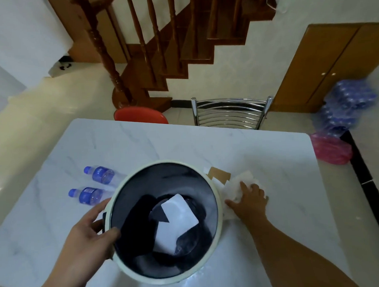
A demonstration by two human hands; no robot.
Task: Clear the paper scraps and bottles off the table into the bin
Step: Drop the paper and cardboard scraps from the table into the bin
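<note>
- My left hand (88, 230) grips the bin (216, 198) by its rim, thumb inside.
- My right hand (248, 200) lies spread on white paper scraps (233, 185), not closed around them.
- Two bottles (93, 185) lie beyond my left hand.

We count one bin (165, 221), two water bottles, far (99, 173) and near (85, 195), one white sheet in the bin (178, 223), one cardboard scrap (219, 175), one crumpled white paper (235, 186), one marble table (184, 143), one metal chair (230, 112), one red stool (140, 116)
</note>
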